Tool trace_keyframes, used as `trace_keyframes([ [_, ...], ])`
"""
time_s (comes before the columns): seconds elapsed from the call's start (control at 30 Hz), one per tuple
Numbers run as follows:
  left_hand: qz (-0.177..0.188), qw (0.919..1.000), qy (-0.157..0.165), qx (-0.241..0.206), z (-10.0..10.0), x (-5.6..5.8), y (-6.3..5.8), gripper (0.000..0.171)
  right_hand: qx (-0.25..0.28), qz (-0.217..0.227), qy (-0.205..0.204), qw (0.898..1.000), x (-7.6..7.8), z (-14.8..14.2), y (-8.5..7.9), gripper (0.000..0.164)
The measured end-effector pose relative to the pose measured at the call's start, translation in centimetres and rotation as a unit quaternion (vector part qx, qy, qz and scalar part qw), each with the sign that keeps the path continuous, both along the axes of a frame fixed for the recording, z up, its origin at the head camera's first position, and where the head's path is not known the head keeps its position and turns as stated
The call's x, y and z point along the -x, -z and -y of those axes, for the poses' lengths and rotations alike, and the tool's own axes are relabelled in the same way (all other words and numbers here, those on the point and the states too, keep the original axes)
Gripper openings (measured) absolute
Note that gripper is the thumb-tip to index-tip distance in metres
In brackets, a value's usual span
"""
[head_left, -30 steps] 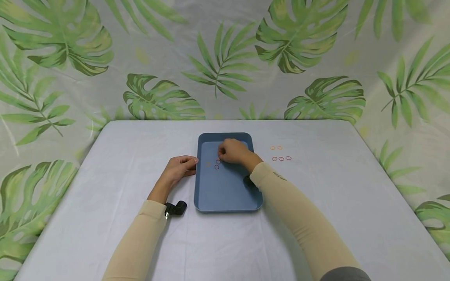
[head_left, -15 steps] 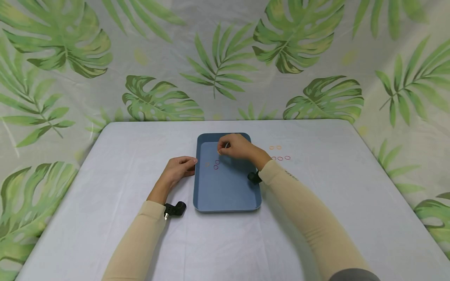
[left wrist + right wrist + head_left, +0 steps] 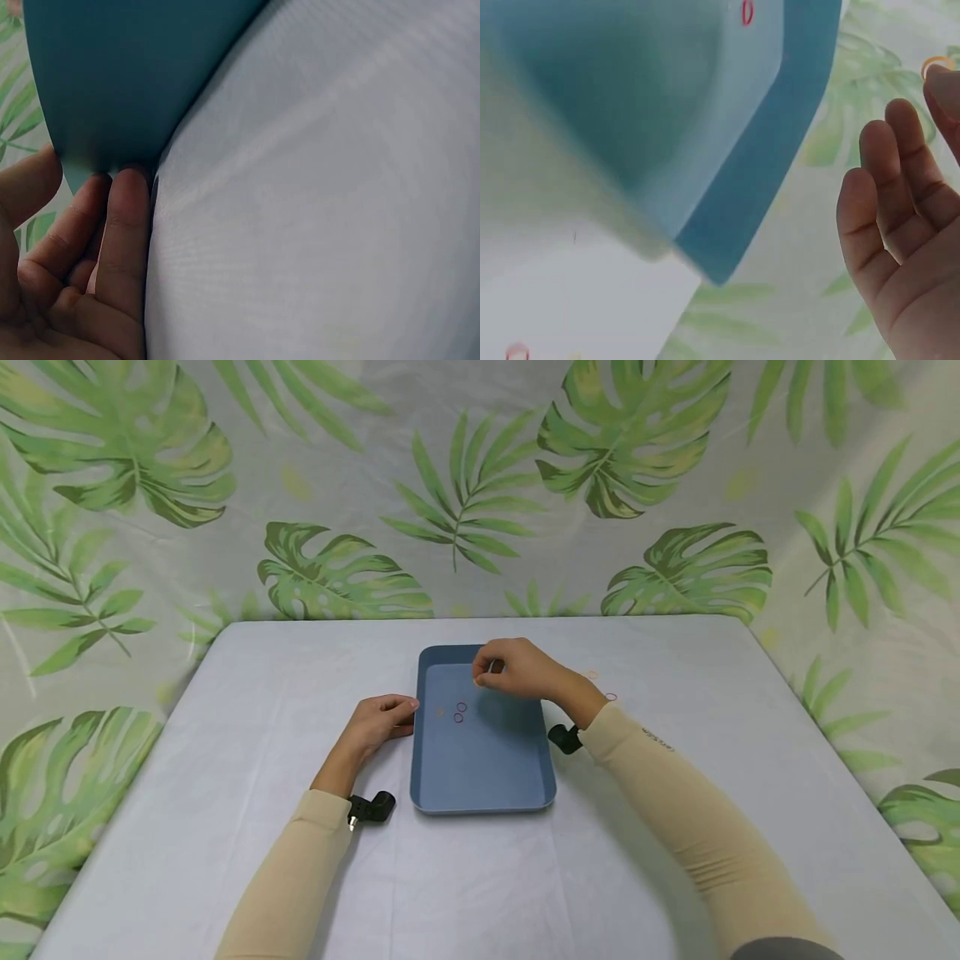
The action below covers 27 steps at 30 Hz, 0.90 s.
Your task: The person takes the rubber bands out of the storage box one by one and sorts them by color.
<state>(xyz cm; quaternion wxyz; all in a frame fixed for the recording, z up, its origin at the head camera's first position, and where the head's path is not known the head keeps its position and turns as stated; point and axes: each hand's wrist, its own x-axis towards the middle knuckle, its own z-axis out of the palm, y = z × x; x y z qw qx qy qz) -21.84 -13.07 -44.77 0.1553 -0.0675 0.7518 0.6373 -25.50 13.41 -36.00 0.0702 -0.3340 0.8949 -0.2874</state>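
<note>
A blue tray (image 3: 483,768) lies on the white table, its near end towards me. My left hand (image 3: 378,724) holds the tray at its left side; in the left wrist view the thumb (image 3: 34,180) meets the rim and the fingertips rest against the outer wall. My right hand (image 3: 521,668) is raised over the tray's far right part, pinching a small orange rubber band (image 3: 934,66) between thumb and index finger, the other fingers loosely bent. Inside the tray lie two red rubber bands (image 3: 458,718) and a faint orange rubber band (image 3: 440,712).
Right of the tray, an orange band (image 3: 592,675) and a red band (image 3: 611,697) show on the table past my right wrist, which hides others. A small black camera (image 3: 566,738) sits on that wrist. Leaf-patterned cloth (image 3: 465,510) hangs behind the table.
My right hand has lifted from beside the red bands and moved to the right, with its forearm now covering part of the bands on the table. The left hand stays at the tray.
</note>
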Motion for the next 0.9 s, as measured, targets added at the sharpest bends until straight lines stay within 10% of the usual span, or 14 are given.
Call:
trace_keyframes([
  [0.9, 0.002, 1.0, -0.003, -0.001, -0.1, -0.1, -0.1, 0.039, -0.016, -0.008, 0.149, 0.989, 2.6, -11.7, -0.2, 0.011],
])
